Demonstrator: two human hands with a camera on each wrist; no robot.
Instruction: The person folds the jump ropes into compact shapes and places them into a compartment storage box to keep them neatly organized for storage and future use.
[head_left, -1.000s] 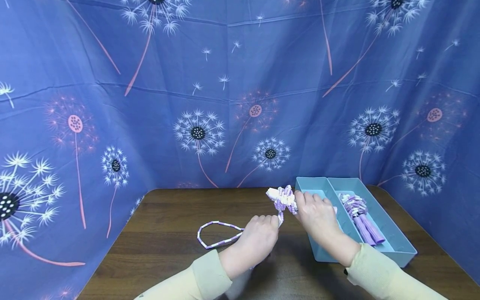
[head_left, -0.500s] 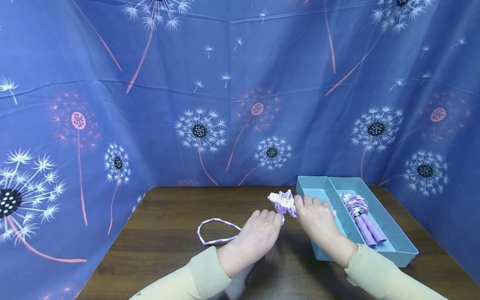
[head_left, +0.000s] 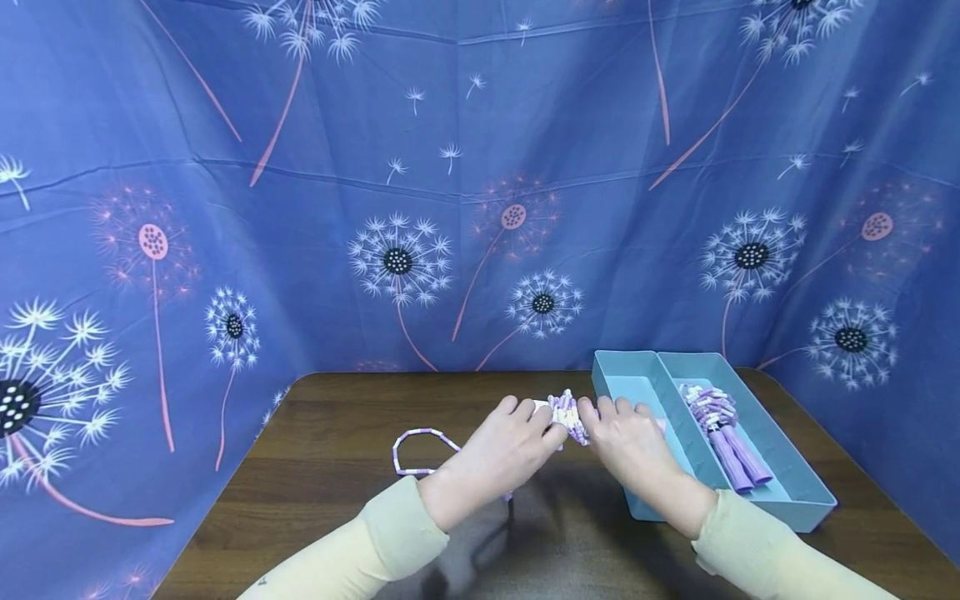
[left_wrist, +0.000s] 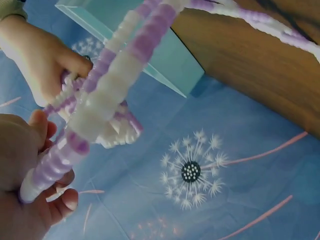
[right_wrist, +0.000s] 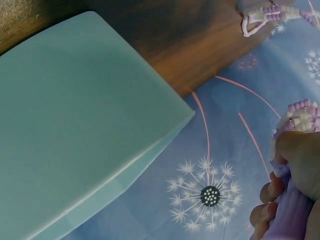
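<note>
Between both hands: beaded rope (head_left: 567, 414), coiled bundle pinched by left hand (head_left: 501, 451) and right hand (head_left: 630, 442), keeping coils together; loose loop trails left; tray (head_left: 806, 508) right.

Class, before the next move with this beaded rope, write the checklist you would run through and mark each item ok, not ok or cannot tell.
1. Right hand grips the rope bundle: ok.
2. Left hand holds the rope beside the bundle: ok.
3. Rope all gathered: not ok, a loose loop lies on the table.
4. Tray has free room: ok, the left compartment is bare; the right one holds another rope.
5. Bundle over the tray: not ok, it is left of the rim.
6. Loose rope free of knots: cannot tell.
</note>
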